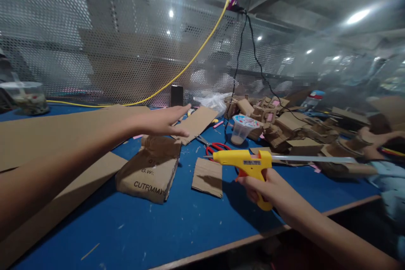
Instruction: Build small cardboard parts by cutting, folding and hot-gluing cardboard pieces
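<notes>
My right hand (262,187) grips a yellow hot glue gun (236,157) with a long clear glue stick (313,159) out of its back; the nozzle points left. Fingers extended, my left hand (167,121) hovers over the table and holds nothing I can see. Below it lies a bent cardboard piece (147,173) with printed letters. A small cardboard square (207,178) rests under the glue gun's nozzle. Red-handled scissors (218,147) lie just behind the gun. Close past my left fingertips is a flat cardboard strip (199,122).
Large cardboard sheets (63,130) cover the blue table's left side. A plastic cup (242,128) stands before heaped cardboard parts (278,122). A yellow cable (190,65) and black cords (238,59) hang by the mesh panel (126,50). At right, another person's hand (376,141) is nearby.
</notes>
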A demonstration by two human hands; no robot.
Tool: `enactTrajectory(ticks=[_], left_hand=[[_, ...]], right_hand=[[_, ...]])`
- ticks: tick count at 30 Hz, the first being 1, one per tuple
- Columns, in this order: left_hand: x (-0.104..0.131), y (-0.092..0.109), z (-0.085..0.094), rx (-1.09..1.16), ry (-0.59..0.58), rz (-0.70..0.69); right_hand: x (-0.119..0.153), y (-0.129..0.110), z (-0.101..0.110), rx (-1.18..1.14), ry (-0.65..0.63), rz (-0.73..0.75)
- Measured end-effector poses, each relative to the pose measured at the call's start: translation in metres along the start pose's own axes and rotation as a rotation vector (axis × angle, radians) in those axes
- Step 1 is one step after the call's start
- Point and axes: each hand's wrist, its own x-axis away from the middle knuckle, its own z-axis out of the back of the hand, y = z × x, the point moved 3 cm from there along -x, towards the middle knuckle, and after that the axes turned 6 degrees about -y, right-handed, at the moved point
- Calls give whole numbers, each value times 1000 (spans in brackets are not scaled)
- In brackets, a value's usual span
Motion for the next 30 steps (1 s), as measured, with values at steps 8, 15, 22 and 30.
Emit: enactTrajectory(ticks=[8, 15, 22, 30], left_hand=[[25, -8, -48, 233, -268, 101], [17, -14, -54, 288, -310, 161], [17, -14, -55, 275, -331, 166], [16, -13, -54, 238, -341, 188]], right_hand=[[-4, -15, -16, -45, -82, 43], [-15, -23, -43, -135, -336, 2], [-31, -14, -60, -112, -358, -10], [-37, -9, -65, -31, -338, -49]])
